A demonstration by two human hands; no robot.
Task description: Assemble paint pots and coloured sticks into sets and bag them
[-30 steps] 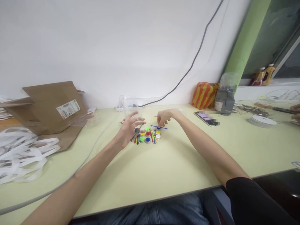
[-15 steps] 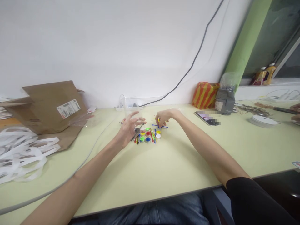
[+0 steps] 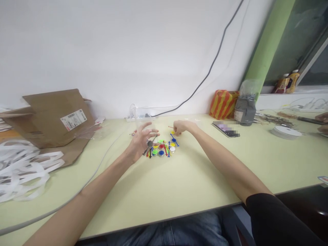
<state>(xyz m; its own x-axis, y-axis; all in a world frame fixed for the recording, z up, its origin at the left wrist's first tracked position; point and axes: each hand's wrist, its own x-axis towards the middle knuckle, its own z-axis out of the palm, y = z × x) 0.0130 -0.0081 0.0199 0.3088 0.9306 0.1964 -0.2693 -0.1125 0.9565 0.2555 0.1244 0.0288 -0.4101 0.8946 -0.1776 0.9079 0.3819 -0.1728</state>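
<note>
Left hand (image 3: 140,145) had fingers spread by a clear cup (image 3: 145,123); right hand (image 3: 180,127) had fingers curled together near plastic discs (image 3: 161,149). Discs looked light, stiff, best pinched at rims.

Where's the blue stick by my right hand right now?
In the head view, the blue stick lies on the desk just below your right hand, at the right edge of the coloured discs, next to the white disc.
</note>
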